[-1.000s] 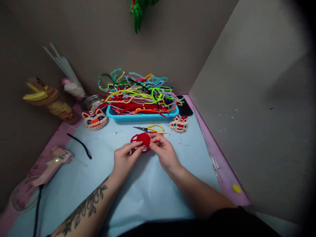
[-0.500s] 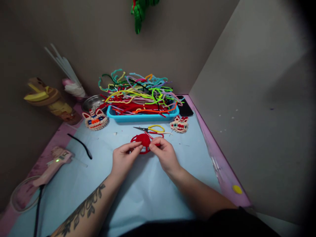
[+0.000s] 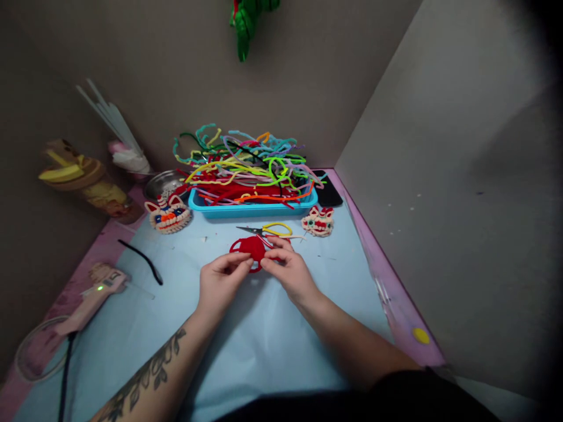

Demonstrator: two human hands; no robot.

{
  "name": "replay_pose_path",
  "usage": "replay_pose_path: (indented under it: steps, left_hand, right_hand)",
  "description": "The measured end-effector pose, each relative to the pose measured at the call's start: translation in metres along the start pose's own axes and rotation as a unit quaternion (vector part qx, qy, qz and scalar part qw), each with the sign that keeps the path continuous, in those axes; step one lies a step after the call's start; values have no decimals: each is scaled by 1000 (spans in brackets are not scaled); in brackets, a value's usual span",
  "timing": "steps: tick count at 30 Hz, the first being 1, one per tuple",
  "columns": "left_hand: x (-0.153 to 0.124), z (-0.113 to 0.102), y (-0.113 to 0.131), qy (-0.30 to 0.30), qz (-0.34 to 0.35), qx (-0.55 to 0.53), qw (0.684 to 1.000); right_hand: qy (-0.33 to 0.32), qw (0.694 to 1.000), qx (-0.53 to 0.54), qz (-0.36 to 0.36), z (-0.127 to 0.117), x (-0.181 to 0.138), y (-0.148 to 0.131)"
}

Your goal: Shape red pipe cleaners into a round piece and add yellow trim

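A round red pipe-cleaner piece, with a solid middle and an open looped rim, is held between both hands just above the blue sheet. My left hand pinches its near left edge between thumb and fingers. On the right edge, my right hand is closed in a pinch, its fingers covering that part of the rim. Just beyond the piece lie scissors with yellow and red handles, blades toward the left. A thin red and white strand runs beside my right fingertips.
A blue tray heaped with coloured pipe cleaners stands at the back. Lion-head pieces lie left and right of it. A phone, a metal bowl, a glue gun and a black strip are around the edges.
My right hand's fingers have shifted slightly left over the rim and spread a little. Both hands stay on the red piece; the whole view has drifted slightly.
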State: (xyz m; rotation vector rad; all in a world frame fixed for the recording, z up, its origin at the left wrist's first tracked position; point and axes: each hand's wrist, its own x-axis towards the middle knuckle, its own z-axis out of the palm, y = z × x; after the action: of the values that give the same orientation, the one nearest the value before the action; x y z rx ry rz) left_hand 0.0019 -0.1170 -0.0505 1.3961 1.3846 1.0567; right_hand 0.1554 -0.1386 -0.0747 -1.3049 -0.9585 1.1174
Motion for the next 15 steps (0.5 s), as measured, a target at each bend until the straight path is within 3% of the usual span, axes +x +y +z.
replay_pose_path:
  steps: [7, 11, 15]
  left_hand:
    - [-3, 3, -2, -25, 16, -34, 999]
    - [-4, 3, -1, -35, 1, -128, 991]
    - [-2, 2, 3, -30, -11, -146, 989]
  right_hand:
    - [-11, 994, 104, 31, 3, -1, -5]
    - [0, 993, 117, 7, 1, 2, -6]
    - [6, 996, 84, -22, -2, 3, -3]
